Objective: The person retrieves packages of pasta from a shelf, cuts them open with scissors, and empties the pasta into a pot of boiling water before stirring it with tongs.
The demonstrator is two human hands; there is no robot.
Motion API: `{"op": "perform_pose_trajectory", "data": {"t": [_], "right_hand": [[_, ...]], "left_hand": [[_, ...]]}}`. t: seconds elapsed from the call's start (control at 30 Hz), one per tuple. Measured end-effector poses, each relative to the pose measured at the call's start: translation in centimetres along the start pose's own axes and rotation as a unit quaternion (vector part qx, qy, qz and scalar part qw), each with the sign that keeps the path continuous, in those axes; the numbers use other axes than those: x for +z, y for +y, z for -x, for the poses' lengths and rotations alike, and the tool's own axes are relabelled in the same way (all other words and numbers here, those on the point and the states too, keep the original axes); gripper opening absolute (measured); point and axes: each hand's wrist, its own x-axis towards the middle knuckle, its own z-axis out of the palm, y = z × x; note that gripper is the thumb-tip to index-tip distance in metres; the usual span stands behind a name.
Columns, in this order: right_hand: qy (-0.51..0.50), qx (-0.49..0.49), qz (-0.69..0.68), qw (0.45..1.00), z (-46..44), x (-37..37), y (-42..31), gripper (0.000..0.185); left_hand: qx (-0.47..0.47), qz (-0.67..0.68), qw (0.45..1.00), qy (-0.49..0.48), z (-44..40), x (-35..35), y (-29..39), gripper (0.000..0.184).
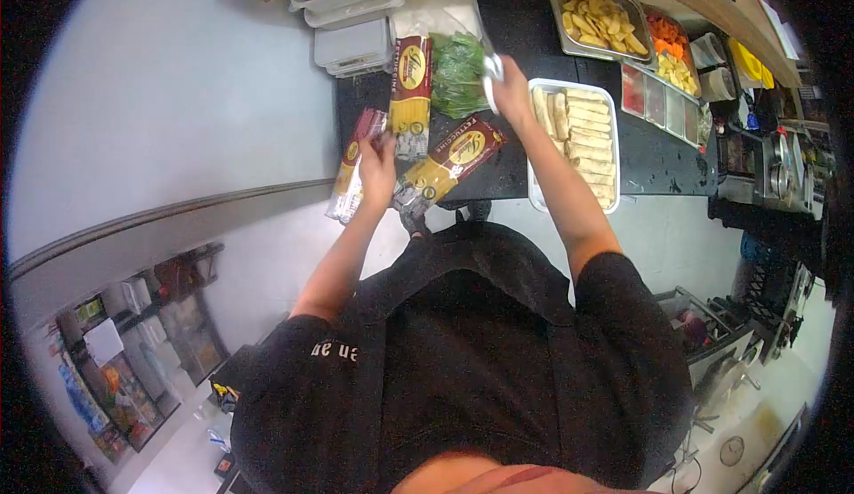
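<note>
At left, one fettuccine pack [350,170] lies aslant, its near end reaching the front edge of the counter [656,154]. The left hand [378,166] stretches forward over its right side; the fingers are blurred, so I cannot tell if they pinch. The middle pack [412,93] points straight away from the person. The right pack [457,156] has its long axis slanting away rightward. Beside the greens [458,76], the right hand [512,93] has bent fingers at a white item [490,93]; their grip is unclear. Rightward, past the tray of rolls [616,160], some counter is open.
</note>
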Motion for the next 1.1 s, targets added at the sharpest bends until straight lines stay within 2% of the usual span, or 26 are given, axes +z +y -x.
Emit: {"op": "perform_pose_trajectory", "data": {"t": [0.07, 0.1, 0.17, 0.2, 0.23, 0.3, 0.37, 0.47, 0.57, 0.63, 0.7, 0.77, 0.8, 0.83, 0.87, 0.9, 0.97, 1.0, 1.03, 1.1], "right_hand": [[0.056, 0.045, 0.074, 0.995, 4.8, -2.2, 0.9, 0.039], [0.069, 0.079, 0.092, 0.99, 6.8, -1.9, 3.0, 0.041], [0.022, 0.123, 0.112, 0.986, 9.1, -1.7, 3.5, 0.041], [-0.004, 0.132, 0.155, 0.979, 9.4, -0.9, 4.1, 0.039], [-0.008, 0.108, 0.121, 0.987, 9.5, -0.2, 4.1, 0.043], [-0.044, 0.192, 0.174, 0.965, 9.4, 0.8, 3.8, 0.048], [-0.03, 0.188, 0.183, 0.964, 9.6, 1.1, 3.8, 0.048], [-0.022, 0.237, 0.151, 0.959, 10.3, 1.3, 4.2, 0.047], [0.011, 0.246, 0.149, 0.958, 10.4, 1.1, 4.8, 0.047], [0.062, 0.21, 0.09, 0.971, 10.4, 1.5, 6.8, 0.045], [0.07, 0.203, 0.071, 0.974, 10.7, 2.3, 8.8, 0.044], [0.171, 0.168, -0.035, 0.97, 10.5, 4.1, 12.8, 0.037], [0.126, 0.176, -0.174, 0.961, 10.9, 3.0, 10.6, 0.042], [0.084, 0.186, -0.249, 0.947, 11.1, 2.3, 9.1, 0.042], [0.041, 0.19, -0.297, 0.935, 11.6, 1.6, 7.1, 0.042], [0.006, 0.178, -0.336, 0.925, 11.5, 1.7, 5.0, 0.042], [-0.027, 0.147, -0.368, 0.918, 11.1, 0.9, 1.6, 0.041], [-0.024, 0.134, -0.368, 0.92, 10.8, 0.4, 0.3, 0.041], [-0.014, 0.122, -0.365, 0.923, 10.6, 0.5, -0.9, 0.041], [-0.032, 0.089, -0.367, 0.926, 9.9, 0.2, -3.2, 0.041]], "left_hand": [[-0.052, -0.053, 0.988, -0.135, 2.7, -1.3, -0.3, 0.024], [-0.053, -0.049, 0.988, -0.134, 3.5, -1.1, -2.0, 0.024], [0.077, -0.243, 0.955, -0.148, 5.1, 0.3, -7.1, 0.02], [0.136, -0.26, 0.949, -0.117, 5.7, 0.8, -8.0, 0.022], [0.137, -0.26, 0.949, -0.118, 6.2, 1.4, -8.9, 0.022], [0.137, -0.22, 0.959, -0.111, 6.5, 2.4, -8.9, 0.02], [0.122, -0.227, 0.957, -0.134, 6.7, 2.6, -8.4, 0.022], [0.114, -0.239, 0.95, -0.163, 7.8, 2.7, -7.5, 0.024], [0.134, -0.186, 0.956, -0.184, 8.2, 3.7, -8.1, 0.027], [0.19, -0.158, 0.949, -0.194, 8.4, 4.0, -8.8, 0.029], [0.151, -0.146, 0.961, -0.179, 8.5, 3.8, -8.2, 0.031], [0.209, -0.14, 0.951, -0.181, 8.3, 3.7, -9.4, 0.038], [0.139, -0.161, 0.947, -0.24, 8.4, 4.0, -9.9, 0.039], [0.064, -0.182, 0.94, -0.281, 8.2, 4.6, -10.6, 0.04], [0.074, -0.122, 0.94, -0.31, 7.9, 5.5, -12.3, 0.038], [0.057, -0.202, 0.935, -0.287, 7.7, 3.3, -8.1, 0.036], [-0.006, -0.075, 0.961, -0.266, 6.0, 1.8, -4.6, 0.03], [0.091, -0.037, 0.976, -0.194, 4.4, 3.1, -6.2, 0.029], [0.092, 0.082, 0.987, -0.101, 3.6, 1.2, -1.8, 0.028], [0.182, 0.153, 0.97, 0.051, 0.6, 0.6, 2.7, 0.031]]}}
